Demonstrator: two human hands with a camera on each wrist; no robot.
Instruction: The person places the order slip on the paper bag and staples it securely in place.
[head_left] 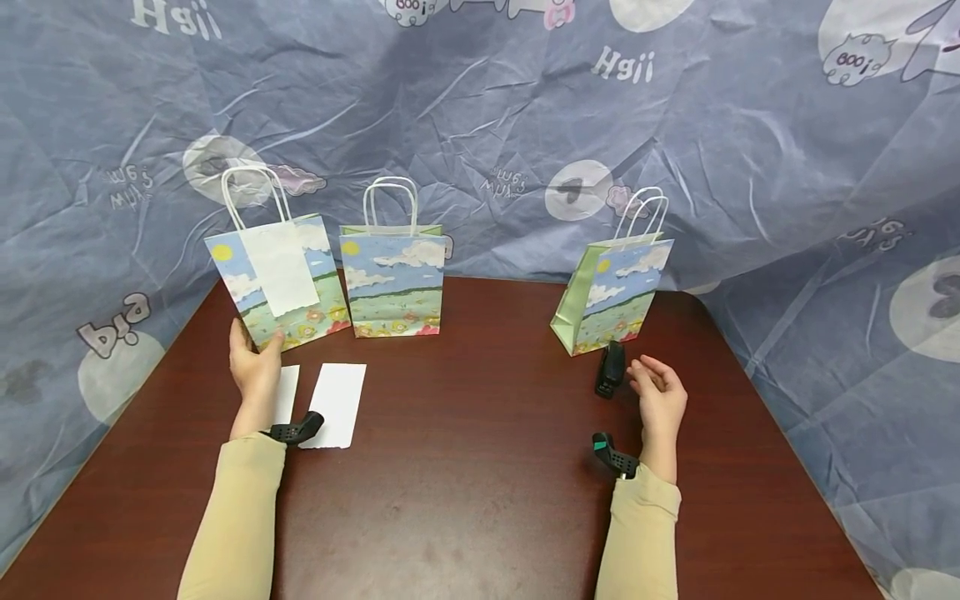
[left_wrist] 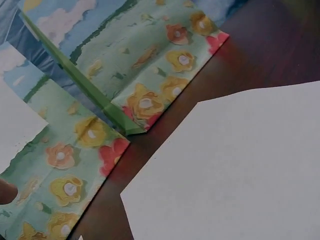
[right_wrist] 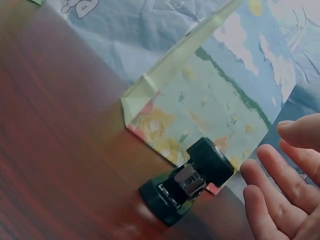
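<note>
At the left, a paper gift bag [head_left: 330, 267] with a painted meadow stands tilted, and a white paper slip [head_left: 281, 271] hangs over its front below the handles. My left hand [head_left: 255, 362] grips its lower left corner, thumb on the front; the other fingers are partly hidden behind. In the left wrist view only the thumb tip [left_wrist: 7, 192] shows. My right hand [head_left: 660, 396] is just right of a black stapler [head_left: 611, 369], fingers loosely bent and holding nothing. The stapler [right_wrist: 187, 182] lies in front of the right-hand gift bag [head_left: 622, 292], apart from the fingers.
A middle gift bag [head_left: 393, 283] stands upright close beside the left one. Two white paper slips lie on the brown table [head_left: 465, 467]: one slip [head_left: 336, 406] right of my left wrist, another slip [head_left: 286, 392] partly behind it. A blue-grey patterned cloth [head_left: 480, 125] hangs behind.
</note>
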